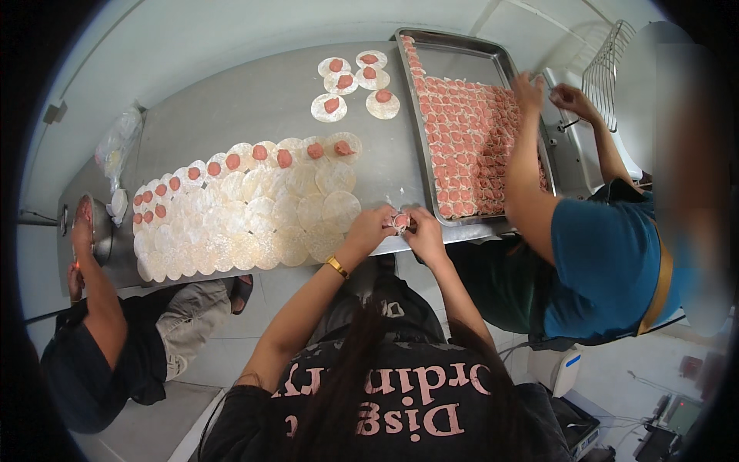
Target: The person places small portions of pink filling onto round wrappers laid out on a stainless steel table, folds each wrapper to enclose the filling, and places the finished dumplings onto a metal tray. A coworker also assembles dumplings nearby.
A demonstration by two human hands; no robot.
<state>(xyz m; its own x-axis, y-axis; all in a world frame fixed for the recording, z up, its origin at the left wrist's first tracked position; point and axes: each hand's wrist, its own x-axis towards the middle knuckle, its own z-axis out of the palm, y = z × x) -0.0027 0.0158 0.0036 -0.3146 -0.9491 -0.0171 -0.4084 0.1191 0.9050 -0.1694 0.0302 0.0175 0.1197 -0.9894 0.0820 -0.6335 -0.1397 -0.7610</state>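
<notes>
Between the fingertips of both my hands, at the table's near edge, is a small dumpling (401, 222), its pale wrapper gathered around pink meat filling. My left hand (371, 231) pinches it from one side, and my right hand (424, 232) closes on it from the other. Left of my hands lie overlapping rows of round dumpling wrappers (265, 212). Those along the far row carry dabs of pink filling (260, 152). Farther off, several separate wrappers with filling (331, 106) rest on the steel table. To the right, a metal tray (422, 146) is largely filled with open-topped dumplings (462, 146).
At the right, a co-worker in a blue shirt (608, 269) reaches over the tray beside a wire rack (608, 73). Another person at the left has a hand in a metal bowl (101, 235). A plastic bag (119, 146) lies on the table's (223, 100) left end.
</notes>
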